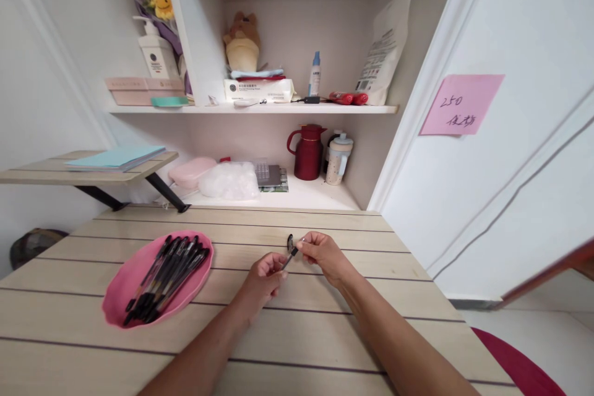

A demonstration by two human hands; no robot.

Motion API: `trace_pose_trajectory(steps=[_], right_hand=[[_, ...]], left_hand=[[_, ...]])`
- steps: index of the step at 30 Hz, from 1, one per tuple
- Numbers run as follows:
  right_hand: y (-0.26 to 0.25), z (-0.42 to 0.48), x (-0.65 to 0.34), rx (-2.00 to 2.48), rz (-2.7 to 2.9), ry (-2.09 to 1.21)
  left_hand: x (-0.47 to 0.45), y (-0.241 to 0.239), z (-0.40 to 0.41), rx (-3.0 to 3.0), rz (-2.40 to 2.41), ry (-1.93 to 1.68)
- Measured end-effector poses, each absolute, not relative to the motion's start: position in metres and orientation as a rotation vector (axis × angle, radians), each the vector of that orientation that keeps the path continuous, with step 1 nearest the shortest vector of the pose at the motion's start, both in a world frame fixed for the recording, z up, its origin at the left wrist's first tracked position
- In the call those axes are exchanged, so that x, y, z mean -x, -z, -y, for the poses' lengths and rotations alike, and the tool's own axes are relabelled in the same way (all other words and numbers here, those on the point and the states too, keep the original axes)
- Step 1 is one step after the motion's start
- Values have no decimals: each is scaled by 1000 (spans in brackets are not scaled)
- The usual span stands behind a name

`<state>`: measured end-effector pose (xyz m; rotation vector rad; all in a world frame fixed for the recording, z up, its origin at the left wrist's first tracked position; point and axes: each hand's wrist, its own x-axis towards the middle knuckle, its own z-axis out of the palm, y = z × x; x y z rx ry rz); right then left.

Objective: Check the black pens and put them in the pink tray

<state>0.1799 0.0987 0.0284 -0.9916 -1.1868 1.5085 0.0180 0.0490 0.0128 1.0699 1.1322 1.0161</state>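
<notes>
Over the middle of the wooden table (325, 346), both my hands hold one black pen (290, 257). My left hand (263, 278) is closed round its lower end. My right hand (322, 253) pinches its upper end, and a small black cap or clip (290, 241) sticks up just beside those fingertips. To the left, a pink oval tray (121, 284) lies on the table with several black pens (167, 278) piled in it.
Behind the table is a recessed shelf with a red jug (307, 151), a lidded cup (340, 159), a pink case (190, 172) and a white bag (229, 180). A small raised stand (60, 173) carries a blue folder. A pink note (460, 104) sticks to the white door on the right.
</notes>
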Motion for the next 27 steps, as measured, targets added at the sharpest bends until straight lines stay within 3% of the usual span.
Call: trace_pose_trajectory(steps=[27], right_hand=[[-25,-102,-180,911,1180,-1516]], left_hand=[[-13,-8,-53,-1083,-1105,-1030]])
